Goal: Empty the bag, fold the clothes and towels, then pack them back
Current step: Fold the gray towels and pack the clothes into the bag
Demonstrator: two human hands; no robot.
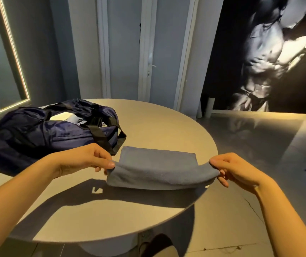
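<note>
The blue-grey towel (157, 167) lay across the near middle of the round surface (167, 123), its long axis running from nine o'clock to three o'clock. Its far half rested flat on the surface, and its near edge was lifted and doubled over into a soft roll that sagged a little between the two ends.

The left hand (85, 158) pinched the nine o'clock end between thumb and curled fingers. The right hand (235, 167) pinched the three o'clock end the same way, with its lower fingers hanging loose beneath the cloth. Both hands sat level with each other and equally close to the towel, so neither had the advantage. The fold looked to turn on carrying the held edge toward twelve o'clock, straight across the short axis, with both ends moving together so the edges would meet squarely.

From the towel, the navy bag (37, 134) lay at about ten o'clock, close by. One black strap nearly reached the towel's far left corner, just behind the left hand. The bag's mouth was open, and something pale (74, 118) showed inside. By that sign the packing seemed partly done, and the left hand was the nearer one for carrying the towel there.
</note>
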